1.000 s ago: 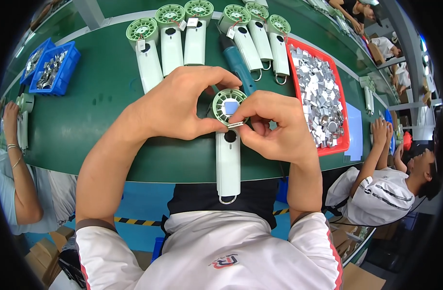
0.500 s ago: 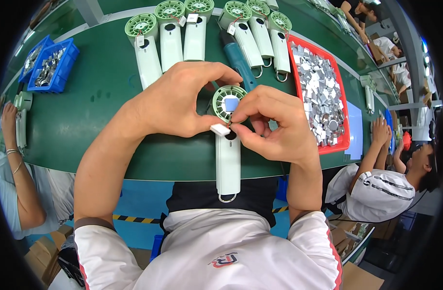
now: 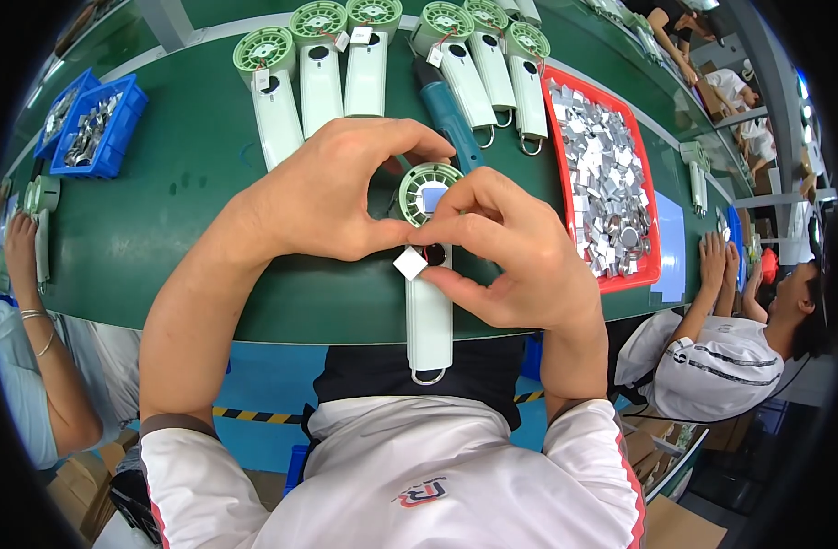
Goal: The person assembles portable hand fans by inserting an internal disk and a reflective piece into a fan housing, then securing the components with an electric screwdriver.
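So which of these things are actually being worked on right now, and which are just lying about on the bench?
In hand:
- handheld fan, held by left hand and right hand
- small white square tag at the fingertips

Lying about:
- row of fans at the back
- teal screwdriver
- red tray of silver squares
- blue bins of metal parts

A green table (image 3: 190, 183) runs across the view. Six pale handheld fans (image 3: 320, 69) with green round heads lie in a row along its far side, with a teal screwdriver (image 3: 446, 114) among them. To the right sits a red tray (image 3: 655, 267) heaped with small silvery squares. At the far left stand two blue bins (image 3: 117, 137) holding what seem to be small metal parts. Other workers (image 3: 721, 357) sit along the table on both sides.
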Motion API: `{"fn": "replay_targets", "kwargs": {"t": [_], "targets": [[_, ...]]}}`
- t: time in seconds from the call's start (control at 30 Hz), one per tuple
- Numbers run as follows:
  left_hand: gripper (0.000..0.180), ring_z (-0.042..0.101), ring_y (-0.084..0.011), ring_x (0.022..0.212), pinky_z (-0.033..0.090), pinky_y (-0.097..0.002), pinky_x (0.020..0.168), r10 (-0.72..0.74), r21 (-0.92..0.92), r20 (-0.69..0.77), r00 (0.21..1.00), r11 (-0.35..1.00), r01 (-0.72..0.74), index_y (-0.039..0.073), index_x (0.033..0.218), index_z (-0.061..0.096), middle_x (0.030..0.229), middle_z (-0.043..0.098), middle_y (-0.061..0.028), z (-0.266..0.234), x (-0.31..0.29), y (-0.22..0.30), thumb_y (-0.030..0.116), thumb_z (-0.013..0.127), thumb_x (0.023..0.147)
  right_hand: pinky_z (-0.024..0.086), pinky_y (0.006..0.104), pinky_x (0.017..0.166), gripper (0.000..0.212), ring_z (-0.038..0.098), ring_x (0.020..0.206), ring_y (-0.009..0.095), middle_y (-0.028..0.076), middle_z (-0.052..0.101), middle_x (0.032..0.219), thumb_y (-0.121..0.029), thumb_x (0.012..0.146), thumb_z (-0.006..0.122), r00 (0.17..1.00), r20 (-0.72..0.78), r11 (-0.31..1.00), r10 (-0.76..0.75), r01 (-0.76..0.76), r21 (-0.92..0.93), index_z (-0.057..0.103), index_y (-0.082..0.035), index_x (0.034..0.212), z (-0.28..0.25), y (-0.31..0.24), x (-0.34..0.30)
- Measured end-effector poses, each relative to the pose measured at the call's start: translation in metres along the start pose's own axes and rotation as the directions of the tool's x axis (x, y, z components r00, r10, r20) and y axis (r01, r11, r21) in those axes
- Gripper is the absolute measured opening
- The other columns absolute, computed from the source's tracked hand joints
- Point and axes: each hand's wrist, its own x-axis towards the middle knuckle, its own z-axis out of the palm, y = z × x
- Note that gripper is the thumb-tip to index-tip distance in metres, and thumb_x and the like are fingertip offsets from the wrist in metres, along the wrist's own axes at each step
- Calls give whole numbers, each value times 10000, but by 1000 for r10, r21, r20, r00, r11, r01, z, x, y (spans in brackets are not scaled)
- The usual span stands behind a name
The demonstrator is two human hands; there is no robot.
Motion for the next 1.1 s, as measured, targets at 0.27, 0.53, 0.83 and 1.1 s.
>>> {"fn": "replay_targets", "kwargs": {"t": [0.27, 0.53, 0.83, 1.1], "targets": [[654, 769, -295, 1074, 617, -399, 951, -37, -5, 33, 999, 999, 37, -16, 1344, 722, 1252, 788, -158, -3, -2, 1, 77, 903, 722, 583, 363, 633, 392, 722, 788, 235, 78, 747, 1021, -13, 720, 957, 981, -60, 980, -187, 182, -81, 812, -56, 1082, 10, 4, 2], [647, 770, -299, 1077, 618, -397, 951, -49, -18, 40, 998, 999, 50, -12, 1336, 724, 1251, 786, -157, -3, -2, 3, 53, 908, 719, 554, 355, 575, 371, 720, 761, 221, 83, 763, 1006, -18, 699, 910, 953, -18, 915, -303, 285, -286, 810, -32, 1056, 10, 0, -3], [600, 771, -351, 1065, 631, -430, 928, -6, -28, 16, 1000, 1000, 6, -20, 1287, 701, 1223, 781, -175, -4, 0, 1, 93, 931, 745, 541, 334, 543, 396, 695, 682, 217, 86, 762, 936, 67, 726, 851, 940, -105, 924, -324, 291, -246, 814, -5, 1113, 11, 8, 3], [642, 764, -364, 1083, 624, -436, 934, -13, -28, 33, 999, 1000, 14, -18, 1263, 700, 1216, 779, -171, -3, -1, 5, 137, 1000, 717, 424, 178, 549, 266, 614, 706, 19, 23, 711, 937, 106, 877, 745, 953, -185, 943, 240, -184, 278, 804, 25, 1123, 8, 14, -5]]}}
